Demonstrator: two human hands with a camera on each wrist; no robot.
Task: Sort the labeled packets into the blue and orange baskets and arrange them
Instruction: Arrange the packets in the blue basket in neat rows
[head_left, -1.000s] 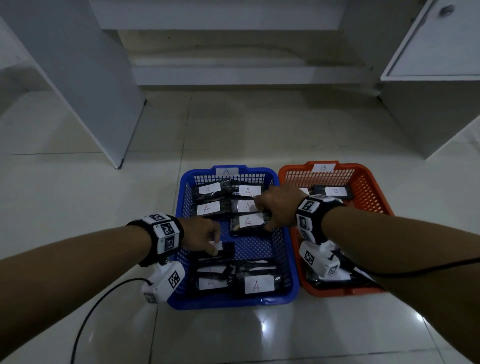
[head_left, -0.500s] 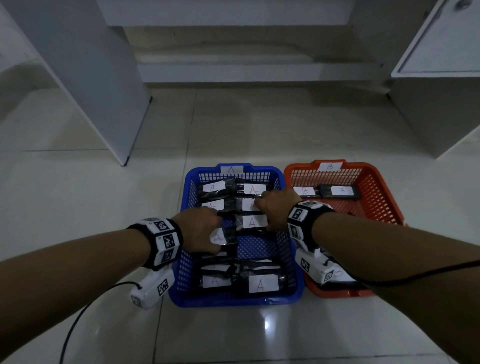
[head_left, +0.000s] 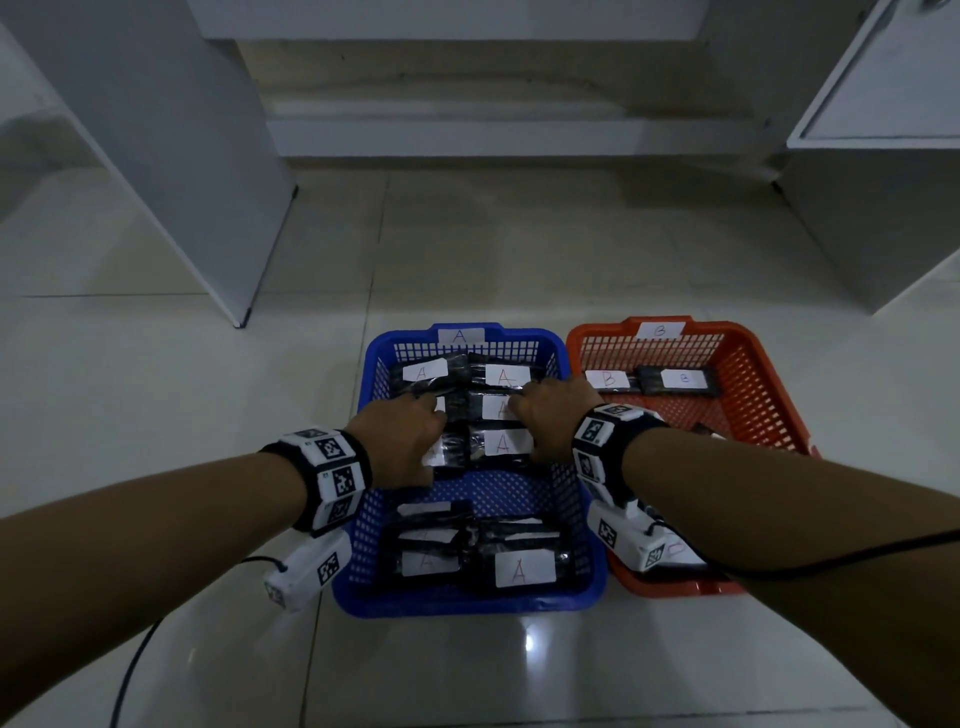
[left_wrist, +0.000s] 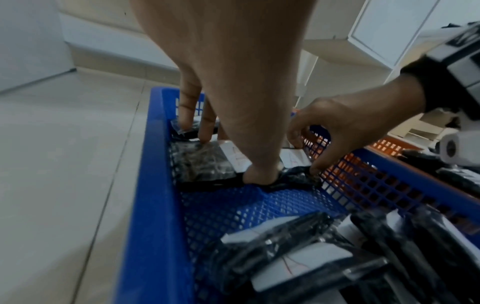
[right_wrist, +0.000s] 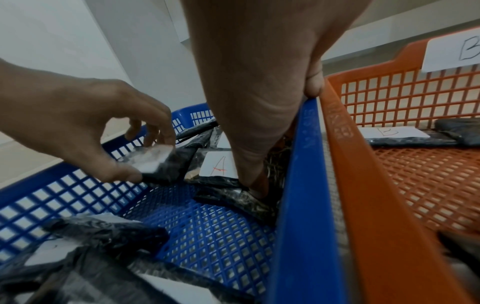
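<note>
Now — left hand pinches packet | right hand presses packets.

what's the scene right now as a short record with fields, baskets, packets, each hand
blue basket: blue plastic mesh basket tagged A, on the tiled floor, left of the orange one
orange basket: orange plastic mesh basket tagged B, touching the blue one's side
A packets: black plastic-wrapped packets with white A labels, rows at far end, loose pile at near end
B packets: black packets with white B labels at the far wall
left hand: left hand pinches a far-row packet
right hand: right hand, fingers down on the far-row packets
</note>
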